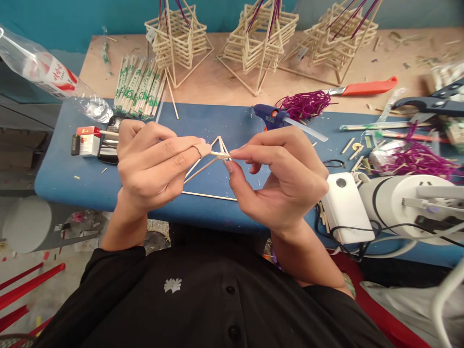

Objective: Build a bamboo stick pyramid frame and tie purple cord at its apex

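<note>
A frame of thin wooden sticks (201, 168) rises to a peak between my hands, above the blue work surface. My left hand (155, 164) is closed, its fingers pinched round a wooden stick (108, 133); one end juts out to the left, while the rest is mostly hidden by the hand. With thumb and index finger, my right hand (279, 169) pinches the frame just below its peak, where several sticks meet. The exact joint between the fingertips is too small to tell. A blue glue gun (270, 116) lies behind my right hand.
Three stick lanterns (183, 43) with purple cords stand at the back. Wrapped chopsticks (139, 87) and a plastic bottle (58, 75) lie left. Purple cord (306, 104), an orange-handled knife (369, 88), a white power bank (348, 208) and cables crowd the right.
</note>
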`<state>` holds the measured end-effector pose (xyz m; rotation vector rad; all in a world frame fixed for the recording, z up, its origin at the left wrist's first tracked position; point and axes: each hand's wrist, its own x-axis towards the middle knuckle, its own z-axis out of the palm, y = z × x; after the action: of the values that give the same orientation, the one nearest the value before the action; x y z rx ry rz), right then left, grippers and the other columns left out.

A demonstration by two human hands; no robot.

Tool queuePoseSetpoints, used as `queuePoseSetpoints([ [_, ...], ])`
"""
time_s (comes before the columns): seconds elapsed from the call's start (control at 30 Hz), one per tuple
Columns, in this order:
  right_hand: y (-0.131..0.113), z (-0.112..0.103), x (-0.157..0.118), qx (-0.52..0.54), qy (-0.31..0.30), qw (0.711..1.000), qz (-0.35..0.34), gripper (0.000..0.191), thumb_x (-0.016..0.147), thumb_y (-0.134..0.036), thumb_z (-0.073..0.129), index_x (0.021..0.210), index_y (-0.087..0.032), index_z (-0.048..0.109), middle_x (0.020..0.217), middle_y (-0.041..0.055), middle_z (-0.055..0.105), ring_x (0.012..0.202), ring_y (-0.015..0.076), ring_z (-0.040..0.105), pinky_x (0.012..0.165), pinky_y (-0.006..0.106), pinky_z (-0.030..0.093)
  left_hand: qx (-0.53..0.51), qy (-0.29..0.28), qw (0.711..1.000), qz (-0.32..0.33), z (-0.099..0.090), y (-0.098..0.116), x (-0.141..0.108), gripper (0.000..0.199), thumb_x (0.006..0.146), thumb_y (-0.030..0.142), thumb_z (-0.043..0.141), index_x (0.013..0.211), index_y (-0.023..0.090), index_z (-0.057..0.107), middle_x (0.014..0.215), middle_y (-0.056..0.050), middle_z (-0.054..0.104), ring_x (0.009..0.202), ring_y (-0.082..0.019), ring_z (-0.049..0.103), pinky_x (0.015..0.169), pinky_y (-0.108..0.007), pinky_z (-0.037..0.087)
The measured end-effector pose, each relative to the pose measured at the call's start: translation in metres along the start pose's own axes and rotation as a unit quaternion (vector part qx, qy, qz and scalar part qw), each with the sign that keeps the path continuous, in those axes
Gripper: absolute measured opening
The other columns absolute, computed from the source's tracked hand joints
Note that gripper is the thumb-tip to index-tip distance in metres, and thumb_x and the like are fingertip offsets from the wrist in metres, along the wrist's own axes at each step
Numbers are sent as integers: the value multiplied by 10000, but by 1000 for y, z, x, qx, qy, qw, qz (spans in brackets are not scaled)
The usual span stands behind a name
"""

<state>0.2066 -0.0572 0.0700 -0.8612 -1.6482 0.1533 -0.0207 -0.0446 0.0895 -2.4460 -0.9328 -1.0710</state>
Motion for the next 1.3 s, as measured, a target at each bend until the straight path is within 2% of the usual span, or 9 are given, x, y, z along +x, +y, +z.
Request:
queuePoseSetpoints([
  [0.17,1,1,0,-21,4,999,-29,150,899,-100,808,929,-246,793,866,42,777,746,171,723,634,328,615,-5,-21,1000,-16,-1,-1,-3,333,1098,204,572,1308,364,776,1136,59,871,883,-183,722,809,-485,421],
  [0.3,3,-1,0,-13,5,999,-35,164,892,-87,822,952,-240,824,868,35,786,739,151,721,649,307,608,-5,-1,1000,0,0,0,-1,308,1054,136,610,1230,319,784,1095,71,874,839,-168,716,745,-460,415],
  [0.43,3,-3,1,2,-8,1000,-16,167,912,-104,801,981,-250,846,882,26,790,718,133,703,627,292,592,-2,6,1000,4,0,1,3,310,1008,89,639,1188,292,789,1091,73,877,829,-163,717,727,-456,421],
  [0.67,0,-5,3,11,-12,999,28,107,934,-169,792,886,-262,809,841,26,783,660,150,663,543,316,565,-1,18,1000,0,1,2,3,290,1022,113,644,1185,304,788,1072,77,878,820,-163,728,722,-453,414],
  [0.83,1,-3,2,-14,-20,999,-24,110,973,-98,746,958,-195,796,912,65,770,828,170,720,704,321,619,8,6,1000,7,0,-1,0,308,1046,129,620,1236,306,786,1084,65,876,827,-163,717,756,-437,408],
  [1.0,1,-2,2,-30,-36,998,-30,142,1013,-104,688,1010,-200,794,931,56,747,854,172,720,781,340,622,0,-5,1000,-1,-1,0,-1,309,1063,138,625,1254,323,781,1113,64,874,857,-170,713,768,-458,393],
  [1.2,-3,-1,2,-36,-36,998,-23,154,978,-99,716,992,-231,796,908,56,768,835,184,738,721,345,624,-3,-1,1000,-3,-2,2,1,330,1036,112,632,1242,315,790,1116,69,874,853,-173,709,760,-468,401],
  [1.3,-6,0,3,-21,-29,999,11,137,957,-98,741,978,-225,789,906,59,762,754,164,696,653,336,600,1,-10,1000,5,-2,0,0,341,1051,114,606,1261,308,790,1123,68,871,860,-168,715,768,-456,416],
])
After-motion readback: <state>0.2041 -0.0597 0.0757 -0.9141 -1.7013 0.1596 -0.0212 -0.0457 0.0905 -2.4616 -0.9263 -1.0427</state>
